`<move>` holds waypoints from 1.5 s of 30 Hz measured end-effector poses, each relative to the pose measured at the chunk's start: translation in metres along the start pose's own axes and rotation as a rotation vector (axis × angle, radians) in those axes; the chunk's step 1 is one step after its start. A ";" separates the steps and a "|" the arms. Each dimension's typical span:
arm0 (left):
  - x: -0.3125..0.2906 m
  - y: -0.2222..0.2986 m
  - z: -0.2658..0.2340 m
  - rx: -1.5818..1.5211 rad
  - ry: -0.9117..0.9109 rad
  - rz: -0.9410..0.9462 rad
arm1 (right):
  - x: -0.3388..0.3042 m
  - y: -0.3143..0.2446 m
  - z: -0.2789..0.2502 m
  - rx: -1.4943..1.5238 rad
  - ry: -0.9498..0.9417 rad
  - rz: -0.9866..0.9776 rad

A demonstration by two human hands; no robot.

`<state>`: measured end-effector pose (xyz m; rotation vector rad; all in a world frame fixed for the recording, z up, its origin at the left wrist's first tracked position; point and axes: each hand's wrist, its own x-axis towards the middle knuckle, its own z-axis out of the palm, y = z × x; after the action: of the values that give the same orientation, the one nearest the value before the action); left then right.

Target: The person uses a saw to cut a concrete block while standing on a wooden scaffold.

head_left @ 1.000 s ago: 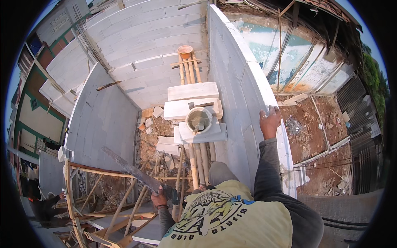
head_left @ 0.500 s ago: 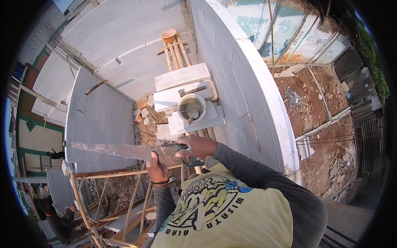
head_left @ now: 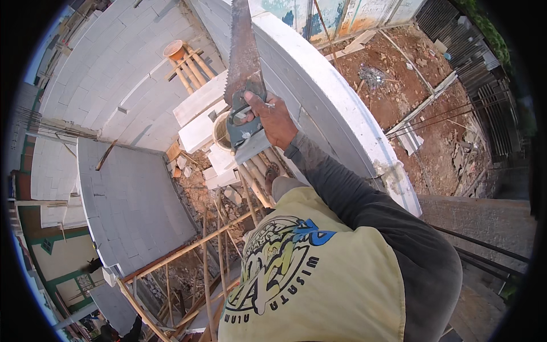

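Note:
My right hand (head_left: 273,117) is closed around the dark green handle of a hand saw (head_left: 242,54). Its worn, toothed blade points away from me, toward the top of the picture. Beneath the saw, a mortar bucket (head_left: 220,134) is mostly hidden by the handle. White lightweight blocks (head_left: 196,126) lie stacked beside the bucket, on bamboo poles (head_left: 255,181). My left hand is out of the picture.
A tall block wall (head_left: 347,108) runs along my right, with rubble ground (head_left: 393,91) beyond it. An orange basin (head_left: 174,50) sits on far bamboo poles. Bamboo and timber framing (head_left: 171,251) stands at lower left. Part of another person (head_left: 128,332) shows at the lower-left rim.
The saw has swung from pointing left to pointing away from me, raised in my right hand. My left hand has let go of the blade and left the picture. The view has turned.

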<state>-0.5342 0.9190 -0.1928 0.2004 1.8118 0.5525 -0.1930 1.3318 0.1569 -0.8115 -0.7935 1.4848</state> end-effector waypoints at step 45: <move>-0.005 -0.089 0.006 -0.274 -0.164 -0.223 | 0.128 -0.044 -0.032 0.553 0.352 -0.161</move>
<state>-0.5142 0.8408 -0.2311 -0.1387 1.5564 0.6003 -0.1489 1.4624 0.1725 -0.5465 -0.1603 1.2787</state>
